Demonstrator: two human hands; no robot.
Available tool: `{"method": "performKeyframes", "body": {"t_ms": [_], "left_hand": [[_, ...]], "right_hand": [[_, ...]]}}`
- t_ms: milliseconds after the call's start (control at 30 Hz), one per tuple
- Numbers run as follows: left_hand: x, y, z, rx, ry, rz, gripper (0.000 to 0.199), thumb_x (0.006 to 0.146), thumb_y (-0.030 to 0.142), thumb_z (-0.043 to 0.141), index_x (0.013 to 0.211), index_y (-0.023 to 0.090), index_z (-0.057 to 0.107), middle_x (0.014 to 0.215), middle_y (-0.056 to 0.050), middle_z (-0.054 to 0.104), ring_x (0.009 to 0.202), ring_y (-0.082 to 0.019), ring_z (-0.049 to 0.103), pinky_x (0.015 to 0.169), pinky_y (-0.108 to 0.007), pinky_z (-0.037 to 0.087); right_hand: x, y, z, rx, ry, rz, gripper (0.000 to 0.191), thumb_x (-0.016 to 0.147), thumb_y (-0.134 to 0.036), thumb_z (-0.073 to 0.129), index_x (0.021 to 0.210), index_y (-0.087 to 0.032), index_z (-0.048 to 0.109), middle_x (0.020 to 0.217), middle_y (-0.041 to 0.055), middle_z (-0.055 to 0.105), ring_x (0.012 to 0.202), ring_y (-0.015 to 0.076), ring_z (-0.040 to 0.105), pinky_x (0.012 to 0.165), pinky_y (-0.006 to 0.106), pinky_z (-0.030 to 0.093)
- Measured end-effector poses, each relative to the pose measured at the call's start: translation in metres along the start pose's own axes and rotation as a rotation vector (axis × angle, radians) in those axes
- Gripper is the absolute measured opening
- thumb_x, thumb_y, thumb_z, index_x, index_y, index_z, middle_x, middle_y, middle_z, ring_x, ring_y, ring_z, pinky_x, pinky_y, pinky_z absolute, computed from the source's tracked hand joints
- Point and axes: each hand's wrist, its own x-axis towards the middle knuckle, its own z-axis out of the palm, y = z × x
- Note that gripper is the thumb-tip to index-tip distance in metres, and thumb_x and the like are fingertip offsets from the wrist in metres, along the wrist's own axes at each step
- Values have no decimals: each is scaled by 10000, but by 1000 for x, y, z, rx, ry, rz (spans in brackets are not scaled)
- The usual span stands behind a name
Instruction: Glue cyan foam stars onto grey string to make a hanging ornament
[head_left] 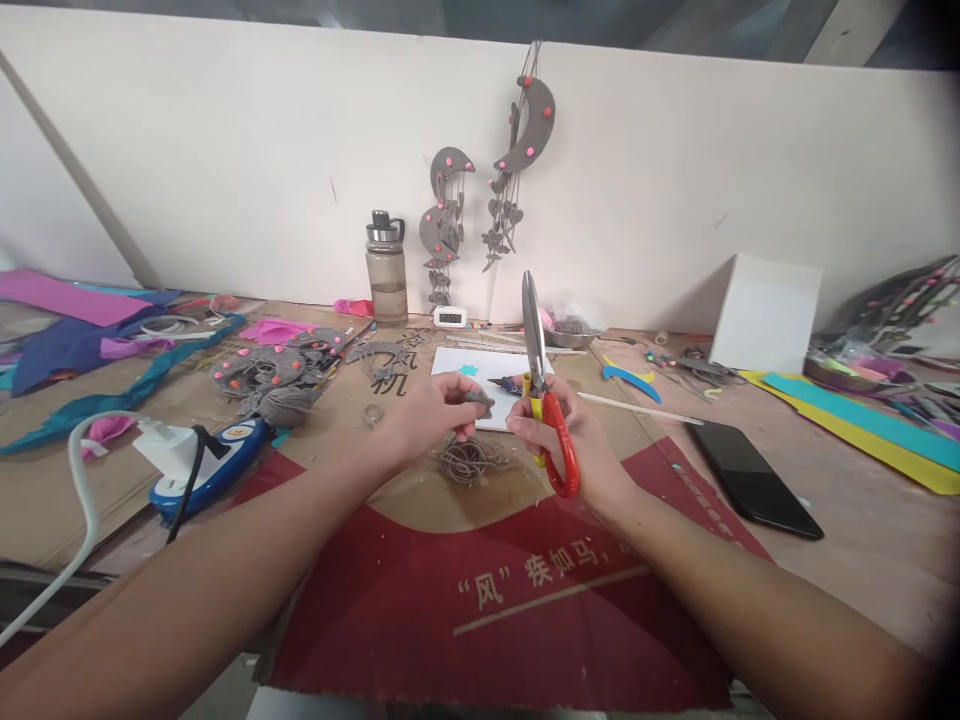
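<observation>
My left hand point(442, 410) is closed, pinching a small grey piece point(480, 400) between thumb and fingers. My right hand point(559, 430) holds scissors point(534, 340) with red and yellow handles; their blades point up. A dark, pointed item point(506, 384) shows beside the right fingers, too small to make out fully. Under and between the hands lies a loose coil of grey cord point(469, 460) on red and brown cardboard point(487, 560). Behind them is a white sheet point(450, 360) with a turquoise shape point(469, 370) on it.
Grey moon-shaped hangings point(541, 125) hang on the white wall. A bottle point(388, 285) and small clock point(450, 317) stand at the back. To the left are a power strip point(217, 465) and grey pieces point(277, 370); a phone point(750, 480) lies right.
</observation>
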Motion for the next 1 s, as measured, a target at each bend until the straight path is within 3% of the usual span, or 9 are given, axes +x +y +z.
{"method": "performKeyframes", "body": {"t_ms": [167, 333, 500, 633, 733, 867, 1000], "left_hand": [[7, -5, -8, -211, -2, -51, 218, 691, 240, 724, 818, 120, 593, 592, 9, 561, 489, -66, 492, 503, -203, 391], [6, -5, -8, -285, -34, -33, 276, 700, 287, 730, 884, 115, 617, 684, 6, 556, 514, -56, 485, 495, -204, 392], [4, -4, -8, -222, -2, 40, 230, 736, 301, 689, 870, 136, 601, 735, -2, 572, 584, -81, 546, 556, -223, 438], [5, -2, -9, -227, 32, 101, 202, 734, 281, 674, 837, 138, 577, 847, -49, 626, 743, -148, 632, 598, -243, 456], [8, 1, -11, -241, 98, 142, 192, 722, 269, 679, 812, 134, 577, 867, -62, 644, 708, -125, 617, 548, -212, 404], [10, 4, -17, -284, 158, 154, 204, 702, 268, 703, 789, 130, 579, 786, -40, 634, 625, -92, 573, 520, -203, 368], [8, 4, -16, -331, 92, 118, 243, 680, 284, 736, 785, 125, 587, 766, -35, 627, 607, -85, 561, 541, -211, 382]], "right_hand": [[-3, -9, 1, -26, -42, 14, 423, 718, -420, 697, 1027, -218, 489, 704, -52, 564, 451, 51, 392, 423, 210, 306], [-3, -5, 1, -102, -32, -3, 403, 763, -455, 649, 1050, -215, 500, 712, -29, 593, 465, 75, 435, 441, 232, 349], [0, 0, -3, -247, 18, -156, 448, 773, -411, 659, 1144, -248, 468, 801, -14, 616, 728, 144, 575, 687, 293, 461], [-1, -6, -7, -440, -38, -246, 477, 817, -391, 612, 1230, -285, 399, 990, 26, 616, 850, 165, 580, 808, 341, 463], [-1, -9, -11, -631, 7, -287, 515, 809, -400, 614, 1262, -285, 400, 1029, 55, 600, 935, 201, 564, 859, 384, 449], [1, -8, -16, -709, 88, -310, 435, 821, -386, 585, 1210, -233, 465, 878, 42, 617, 793, 187, 581, 762, 348, 465], [4, -3, -17, -624, 143, -268, 350, 820, -339, 578, 1141, -218, 514, 807, 13, 607, 687, 143, 555, 683, 296, 454]]}}
